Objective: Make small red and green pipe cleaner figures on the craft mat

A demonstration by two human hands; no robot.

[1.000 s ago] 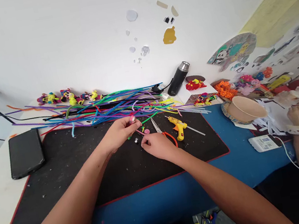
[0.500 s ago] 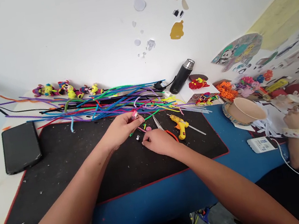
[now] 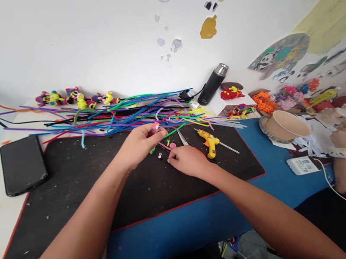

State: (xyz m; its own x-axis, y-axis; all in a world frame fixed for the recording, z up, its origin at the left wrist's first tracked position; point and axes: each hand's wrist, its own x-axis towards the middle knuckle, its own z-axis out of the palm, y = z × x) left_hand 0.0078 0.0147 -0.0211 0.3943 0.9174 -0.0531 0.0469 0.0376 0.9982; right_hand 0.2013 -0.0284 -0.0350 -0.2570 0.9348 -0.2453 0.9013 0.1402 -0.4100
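Note:
My left hand (image 3: pixel 144 143) is closed around a small pink and white craft piece (image 3: pixel 156 127), held above the black mat (image 3: pixel 77 171); most of the piece is hidden by the fingers. Down at the mat, my right hand (image 3: pixel 186 160) has its fingertips pinched together, and whatever is between them is too small to make out. Just left of those fingertips lie small white and black round bits (image 3: pixel 160 155). A pink disc (image 3: pixel 172 145) rests right behind the hand. Scissors (image 3: pixel 182 137) lie partly under my right hand, and a yellow glue gun (image 3: pixel 208 142) sits to their right.
Colourful pipe cleaners (image 3: pixel 131 114) are heaped along the back, with small fuzzy figures (image 3: pixel 79 98) behind. A black tablet (image 3: pixel 23 165) is at left, a black flask (image 3: pixel 213 84) at back right. Another person's hands (image 3: pixel 344 142) are at far right beside a round cardboard container (image 3: pixel 290 124).
The view has shifted slightly. Both hands stay nearly in place, the left still gripping the pink piece and the right pinched low over the mat.

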